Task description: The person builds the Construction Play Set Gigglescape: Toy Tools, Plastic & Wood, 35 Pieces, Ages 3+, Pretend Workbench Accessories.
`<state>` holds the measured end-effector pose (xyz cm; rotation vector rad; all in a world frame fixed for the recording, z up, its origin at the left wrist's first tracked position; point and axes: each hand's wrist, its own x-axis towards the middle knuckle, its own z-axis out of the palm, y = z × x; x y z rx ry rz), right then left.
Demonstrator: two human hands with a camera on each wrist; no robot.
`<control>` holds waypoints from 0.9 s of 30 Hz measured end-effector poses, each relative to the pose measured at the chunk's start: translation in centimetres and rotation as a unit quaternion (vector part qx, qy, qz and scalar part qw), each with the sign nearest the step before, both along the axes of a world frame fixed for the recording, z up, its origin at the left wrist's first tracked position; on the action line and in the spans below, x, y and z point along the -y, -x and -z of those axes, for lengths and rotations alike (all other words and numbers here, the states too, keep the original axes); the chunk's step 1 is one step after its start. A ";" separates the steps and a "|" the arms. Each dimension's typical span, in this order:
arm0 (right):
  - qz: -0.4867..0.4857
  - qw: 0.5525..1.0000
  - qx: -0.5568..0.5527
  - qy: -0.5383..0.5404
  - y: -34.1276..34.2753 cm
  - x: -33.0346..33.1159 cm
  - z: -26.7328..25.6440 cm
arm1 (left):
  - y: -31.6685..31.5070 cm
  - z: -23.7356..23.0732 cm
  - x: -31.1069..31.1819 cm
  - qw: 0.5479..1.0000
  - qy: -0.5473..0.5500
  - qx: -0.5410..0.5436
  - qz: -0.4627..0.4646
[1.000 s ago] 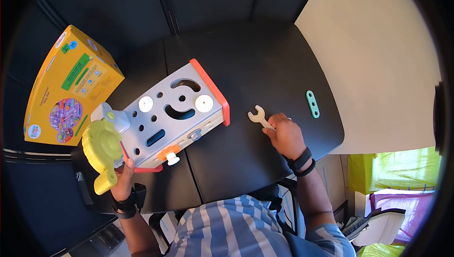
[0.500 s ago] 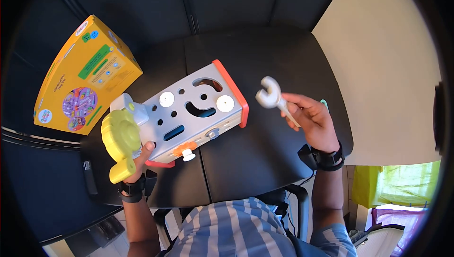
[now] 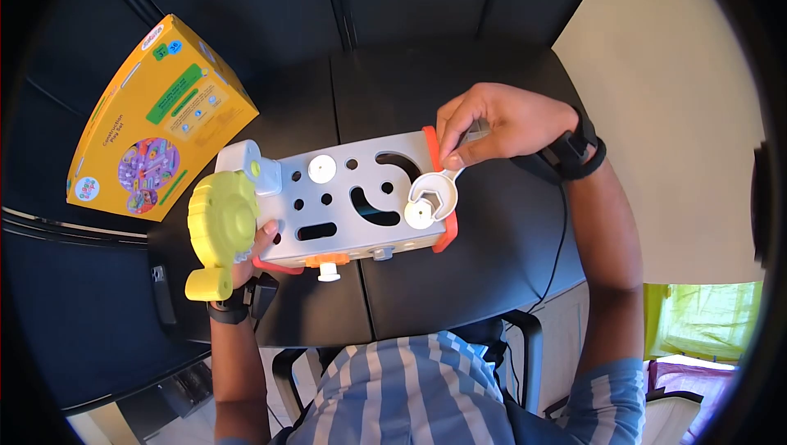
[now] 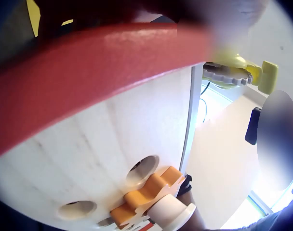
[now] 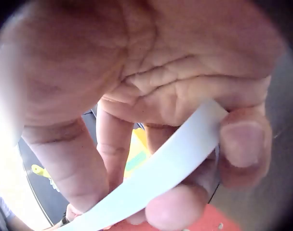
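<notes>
A toy workbench with a grey top full of holes and slots and red ends lies on the black table. My left hand grips its left end, thumb on the edge, partly hidden by a yellow crank wheel. Between thumb and fingers my right hand pinches a white toy wrench, whose handle crosses the palm in the right wrist view. The wrench's open end lies around a round white bolt head at the right end. An orange gear with a white bolt sits on the front side.
A yellow play set box stands behind the workbench on the left. Another white bolt head sits in the top, and a blue-grey nut on the front side. A black cable hangs below my right wrist.
My right hand has lifted the wrench off the table and brought it left onto the white bolt head. The workbench has turned slightly; the left hand still holds its left end.
</notes>
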<state>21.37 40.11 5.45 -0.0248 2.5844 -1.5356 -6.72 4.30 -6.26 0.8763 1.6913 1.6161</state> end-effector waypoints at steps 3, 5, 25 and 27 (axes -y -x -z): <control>-0.010 1.000 0.011 -0.014 0.8 0.2 -0.4 | -0.6 -0.1 -0.3 0.998 -0.032 0.057 -0.007; -0.009 1.000 0.022 -0.018 1.0 0.3 -0.6 | -0.5 0.0 -0.4 0.996 -0.028 0.090 -0.006; -0.100 0.979 -0.158 -0.077 2.4 2.5 2.2 | -0.6 -2.0 -2.4 0.995 -0.075 0.011 0.071; -0.069 0.983 -0.152 -0.081 1.3 2.6 2.2 | -0.8 -2.5 -2.3 0.996 -0.061 0.004 0.066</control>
